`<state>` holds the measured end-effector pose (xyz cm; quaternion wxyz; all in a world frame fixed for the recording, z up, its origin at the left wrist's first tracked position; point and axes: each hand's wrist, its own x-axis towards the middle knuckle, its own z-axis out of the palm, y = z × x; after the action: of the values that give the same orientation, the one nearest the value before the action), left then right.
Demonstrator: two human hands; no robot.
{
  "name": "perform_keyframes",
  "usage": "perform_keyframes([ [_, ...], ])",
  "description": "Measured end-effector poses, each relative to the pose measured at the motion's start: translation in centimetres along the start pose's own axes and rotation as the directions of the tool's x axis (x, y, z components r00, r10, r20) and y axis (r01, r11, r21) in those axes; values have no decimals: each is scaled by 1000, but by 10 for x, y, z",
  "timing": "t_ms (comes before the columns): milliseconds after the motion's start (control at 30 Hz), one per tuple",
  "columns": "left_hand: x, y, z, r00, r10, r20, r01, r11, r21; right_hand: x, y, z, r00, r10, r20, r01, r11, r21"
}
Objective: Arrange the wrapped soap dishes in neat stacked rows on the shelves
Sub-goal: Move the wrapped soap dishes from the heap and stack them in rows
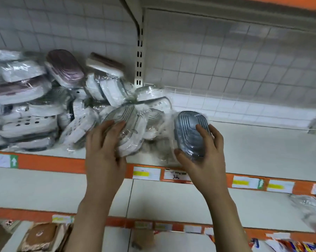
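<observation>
On the left of the white metal shelf [262,148], a loose heap of plastic-wrapped soap dishes [31,110] is piled against the white gridded back panel [226,73]. Most are white oval trays, some pierced with dark drain holes, and a few carry mauve or brown lids; the film over them is crinkled and glossy. They lie tilted and overlapping, not in rows.

Just right of this heap, the left hand [104,153] is laid on a wrapped white oval soap dish with a clear ribbed lid [128,131]. The fingers are spread over its near side and slightly bent, and the thumb is seen at its lower edge, so the dish appears to be gripped, though the hold is partly hidden by the wrapping. This dish leans against other wrapped white dishes behind it.

Further right, a wrapped grey-blue oval soap dish with a ribbed top [191,133] is held in the right hand [204,160], with the thumb under its near end and the fingers curled over its far side. It is raised on edge just above the shelf front, close beside the left hand's dish.

Along the shelf's orange front strip [53,163], white and yellow price labels [146,172] are fixed. Below, a second white shelf is seen, and beneath it brown wrapped packets [42,235] at the lower left.
</observation>
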<state>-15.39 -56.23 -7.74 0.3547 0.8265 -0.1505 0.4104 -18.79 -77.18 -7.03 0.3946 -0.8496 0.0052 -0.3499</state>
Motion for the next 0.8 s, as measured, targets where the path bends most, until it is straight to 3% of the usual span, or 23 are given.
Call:
perform_keyframes([
  [233, -14, 77, 49, 997, -69, -15, 69, 998, -4, 9, 53, -60, 997, -20, 81, 25, 998, -56],
  [433, -4, 82, 55, 999, -40, -10, 41, 993, 109, 17, 75, -67, 994, -5, 106, 9, 999, -38],
  [800, 1, 95, 103, 998, -68, 6, 68, 995, 67, 42, 104, -92, 994, 48, 95, -38, 994, -105],
])
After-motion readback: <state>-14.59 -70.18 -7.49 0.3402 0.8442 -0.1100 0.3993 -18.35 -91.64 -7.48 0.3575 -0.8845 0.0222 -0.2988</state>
